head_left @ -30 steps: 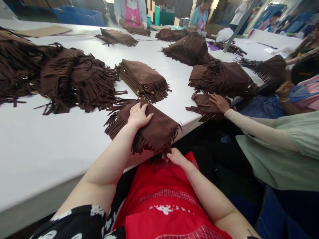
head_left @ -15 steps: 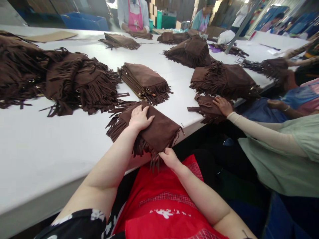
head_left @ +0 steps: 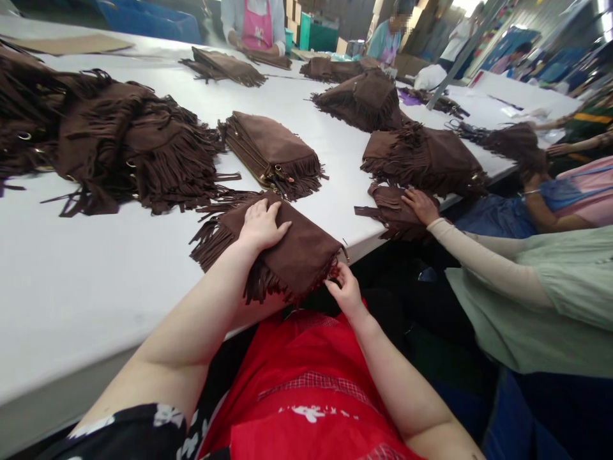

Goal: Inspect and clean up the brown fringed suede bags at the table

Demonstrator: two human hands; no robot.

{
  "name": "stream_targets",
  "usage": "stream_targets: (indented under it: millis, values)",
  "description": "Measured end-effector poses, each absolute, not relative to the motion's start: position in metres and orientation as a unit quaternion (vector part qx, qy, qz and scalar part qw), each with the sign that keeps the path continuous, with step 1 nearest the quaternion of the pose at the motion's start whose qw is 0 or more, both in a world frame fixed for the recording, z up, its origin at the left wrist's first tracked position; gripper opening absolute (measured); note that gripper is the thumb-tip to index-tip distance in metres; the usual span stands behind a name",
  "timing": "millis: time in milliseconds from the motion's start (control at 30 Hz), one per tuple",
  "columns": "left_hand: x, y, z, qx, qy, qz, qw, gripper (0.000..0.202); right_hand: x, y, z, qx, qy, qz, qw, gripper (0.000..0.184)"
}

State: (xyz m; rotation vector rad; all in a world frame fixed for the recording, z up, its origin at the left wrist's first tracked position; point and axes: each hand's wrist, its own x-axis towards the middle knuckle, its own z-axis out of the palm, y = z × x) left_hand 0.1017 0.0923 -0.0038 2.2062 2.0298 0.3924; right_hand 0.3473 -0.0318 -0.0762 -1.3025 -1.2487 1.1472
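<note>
A dark brown fringed bag (head_left: 301,246) lies at the table's front edge, its fringe hanging over the side. My left hand (head_left: 262,225) rests flat on top of it, fingers stretched out and thumb spread. At the bag's near right corner, my right hand (head_left: 345,287) has bent fingers closed on strands of the fringe (head_left: 332,271); the fingertips are partly hidden among them. Just beyond lies a stack of brown zippered bags (head_left: 275,144) with gold zips and fringe on its right side.
Heaped fringed bags (head_left: 138,137) lie to the left, more (head_left: 426,156) to the right. A co-worker's hand (head_left: 420,206) rests on another brown fringed piece (head_left: 393,207) close on my right. Other people stand across the white table (head_left: 119,275). A blue bin (head_left: 151,22) is behind.
My right hand has moved right and up along the bag's fringed edge, from the bottom corner strands toward the right corner. My left hand stays flat on the bag. The view has shifted slightly.
</note>
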Motion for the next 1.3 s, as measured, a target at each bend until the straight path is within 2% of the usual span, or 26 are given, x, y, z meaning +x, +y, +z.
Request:
stream_targets:
  millis: [167, 367, 467, 600, 833, 900, 1033, 1133, 1300]
  values:
    - [0.101, 0.091, -0.004, 0.729, 0.671, 0.123, 0.057, 0.071, 0.309, -0.028, -0.055, -0.414, -0.417, 0.655, 0.476, 0.046]
    - [0.1, 0.091, -0.003, 0.733, 0.667, 0.122, 0.059, 0.071, 0.31, -0.033, -0.053, -0.39, -0.397, 0.71, 0.432, 0.041]
    - [0.1, 0.093, -0.005, 0.733, 0.667, 0.121, 0.06, 0.072, 0.315, -0.033, -0.048, -0.402, -0.403, 0.71, 0.414, 0.034]
    - [0.099, 0.094, -0.006, 0.734, 0.665, 0.124, 0.055, 0.071, 0.314, -0.033, -0.052, -0.462, -0.425, 0.684, 0.373, 0.008]
    - [0.1, 0.092, -0.002, 0.735, 0.666, 0.121, 0.053, 0.071, 0.335, -0.058, -0.117, -0.601, -0.442, 0.624, 0.232, 0.004]
    - [0.1, 0.092, -0.002, 0.735, 0.666, 0.118, 0.052, 0.07, 0.346, -0.057, -0.122, -0.613, -0.438, 0.596, 0.28, 0.01]
    - [0.1, 0.093, -0.003, 0.735, 0.665, 0.123, 0.047, 0.07, 0.356, -0.035, -0.092, -0.54, -0.481, 0.521, 0.454, 0.029]
    - [0.1, 0.094, -0.004, 0.736, 0.664, 0.125, 0.044, 0.07, 0.346, -0.017, -0.064, -0.486, -0.509, 0.552, 0.447, 0.025]
    - [0.098, 0.092, -0.004, 0.74, 0.66, 0.123, 0.044, 0.071, 0.326, -0.009, -0.055, -0.529, -0.502, 0.556, 0.4, 0.011]
